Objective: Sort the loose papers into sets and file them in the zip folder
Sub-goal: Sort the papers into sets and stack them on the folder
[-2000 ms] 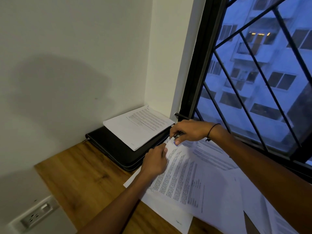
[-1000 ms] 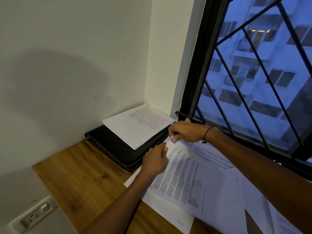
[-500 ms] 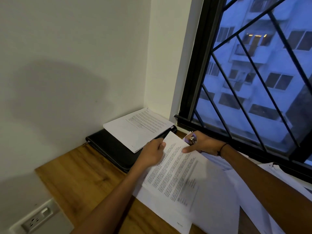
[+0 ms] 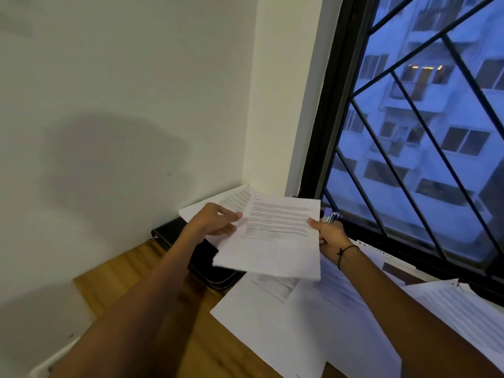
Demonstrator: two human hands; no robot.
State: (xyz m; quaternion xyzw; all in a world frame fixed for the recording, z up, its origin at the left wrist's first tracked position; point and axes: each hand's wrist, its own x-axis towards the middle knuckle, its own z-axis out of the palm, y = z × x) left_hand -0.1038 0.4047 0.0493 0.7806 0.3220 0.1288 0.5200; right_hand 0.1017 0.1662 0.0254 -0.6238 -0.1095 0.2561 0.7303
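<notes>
Both hands hold a printed set of papers [image 4: 275, 236] in the air above the wooden desk [image 4: 131, 271]. The left hand [image 4: 215, 222] pinches the set's left edge between thumb and loosely curled fingers. The right hand [image 4: 330, 236] grips the right edge, thumb on top, and also clutches what looks like a small stapler [image 4: 331, 216], though blur hides its shape. The black zip folder [image 4: 174, 230] lies closed against the wall, another paper set [image 4: 234, 200] resting on it. Loose sheets [image 4: 300, 317] cover the desk below.
</notes>
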